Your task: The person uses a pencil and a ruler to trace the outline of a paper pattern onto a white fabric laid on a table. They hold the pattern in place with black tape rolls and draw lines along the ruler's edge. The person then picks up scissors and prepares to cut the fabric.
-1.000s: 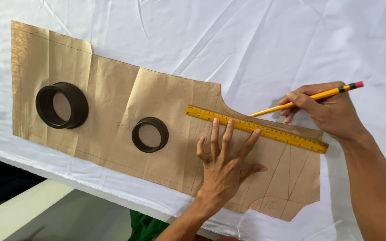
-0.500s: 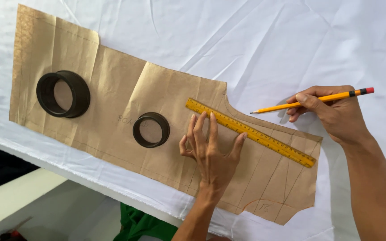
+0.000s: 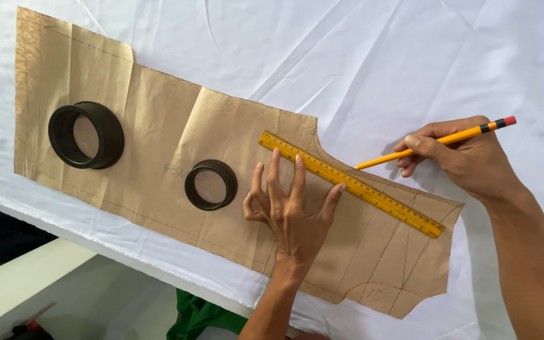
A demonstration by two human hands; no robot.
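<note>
Two hands are seen at work over one long piece of brown pattern paper (image 3: 158, 157), which is spread on white cloth (image 3: 410, 56) covering the table. A yellow ruler (image 3: 351, 184) is laid slantwise on the paper, its long axis running from upper left to lower right, along the paper's slanted upper edge just past a curved cut-out. The left hand (image 3: 291, 211) is spread wide and flat, palm down; its fingertips are pressed on or against the near edge of the ruler, so this hand is the nearer of the two to it. The right hand (image 3: 467, 157) is closed around a yellow pencil (image 3: 432, 143) with a red eraser end, and is held just beyond the ruler's far edge. The pencil's point is directed down and left toward the ruler's upper edge, very close to the paper; contact cannot be told.

Two dark round rings (image 3: 86, 135) (image 3: 211, 184) are set on the paper to the left of the hands, well apart from the ruler. Pencil lines are visible on the paper's right end. Below the table edge, a pale surface and something green (image 3: 199, 315) are glimpsed.
</note>
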